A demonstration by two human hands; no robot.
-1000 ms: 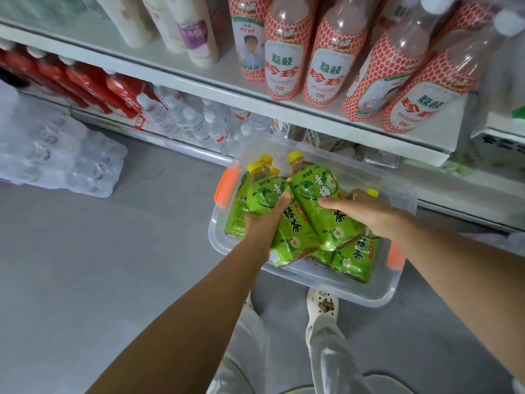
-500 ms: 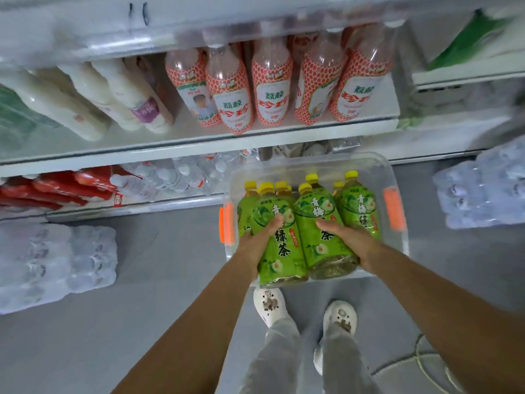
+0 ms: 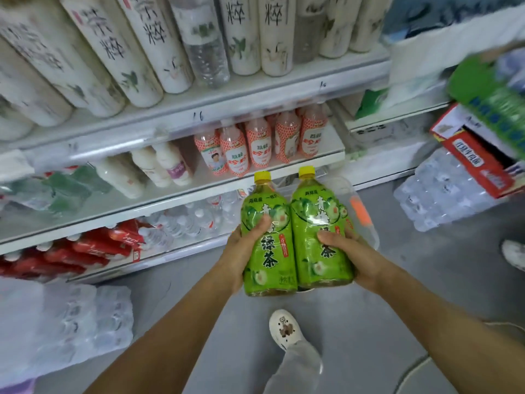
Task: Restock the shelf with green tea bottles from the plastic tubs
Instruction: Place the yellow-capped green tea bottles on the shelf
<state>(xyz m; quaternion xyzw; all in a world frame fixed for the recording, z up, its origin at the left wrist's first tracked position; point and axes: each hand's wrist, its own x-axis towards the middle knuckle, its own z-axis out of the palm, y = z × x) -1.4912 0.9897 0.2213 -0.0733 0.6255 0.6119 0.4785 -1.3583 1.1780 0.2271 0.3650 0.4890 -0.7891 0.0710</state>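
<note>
I hold two green tea bottles with yellow caps upright and side by side, lifted in front of the shelf. My left hand (image 3: 241, 253) grips the left green tea bottle (image 3: 268, 251), thumb across its label. My right hand (image 3: 356, 255) grips the right green tea bottle (image 3: 318, 223) from its right side. The clear plastic tub (image 3: 366, 223) with an orange latch stands on the floor behind the bottles, mostly hidden by them. The white shelf (image 3: 255, 89) rises ahead.
Tall white bottles fill the upper shelf (image 3: 142, 52). Red-patterned bottles (image 3: 255, 143) and milky bottles stand one level lower, red bottles (image 3: 85, 251) and water at the bottom. Wrapped water packs lie on the floor at left (image 3: 65, 322) and right (image 3: 443, 191). A red-and-white carton (image 3: 477, 155) sits at right.
Both hands have lifted the two bottles up out of the tub. My view has tilted upward, bringing the upper shelf into sight.
</note>
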